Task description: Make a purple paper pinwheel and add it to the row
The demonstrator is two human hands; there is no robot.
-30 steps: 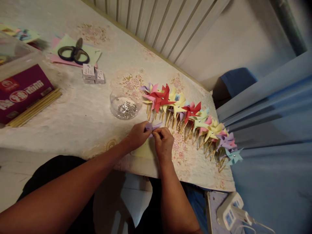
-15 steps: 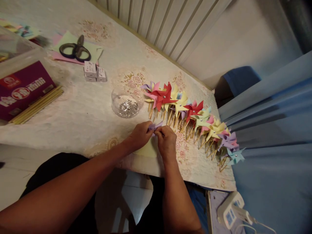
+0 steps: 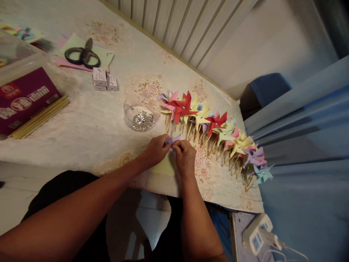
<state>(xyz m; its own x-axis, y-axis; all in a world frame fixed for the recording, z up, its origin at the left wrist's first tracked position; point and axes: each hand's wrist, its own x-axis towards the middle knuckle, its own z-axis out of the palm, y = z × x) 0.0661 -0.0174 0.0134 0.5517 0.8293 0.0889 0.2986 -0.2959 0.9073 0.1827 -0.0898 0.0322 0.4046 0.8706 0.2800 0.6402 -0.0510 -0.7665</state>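
Observation:
Between my two hands is a piece of folded purple paper point(image 3: 172, 139), shaped like a paper pinwheel. My left hand point(image 3: 158, 148) pinches its left side, and my right hand point(image 3: 185, 157) has its fingers closed on the right side. My fingers hide much of the paper. Below them a pale yellow-green sheet point(image 3: 165, 166) lies at the table's near edge. Just beyond my left hand stands a round clear dish point(image 3: 141, 115) with many small silvery fasteners in it. Finished paper pinwheels point(image 3: 182, 109) on wooden sticks lie in a long row to the right of my hands.
Scissors point(image 3: 83, 55) rest on coloured paper sheets at the back left, beside small white boxes point(image 3: 105, 79). A purple box point(image 3: 28, 100) and a bundle of sticks point(image 3: 40, 118) are at the far left. A white power strip point(image 3: 256, 234) sits low at right, near a blue curtain point(image 3: 308, 174).
Both hands keep their grip on the purple paper, with only a very slight shift. The view has moved a little; nothing else visibly differs.

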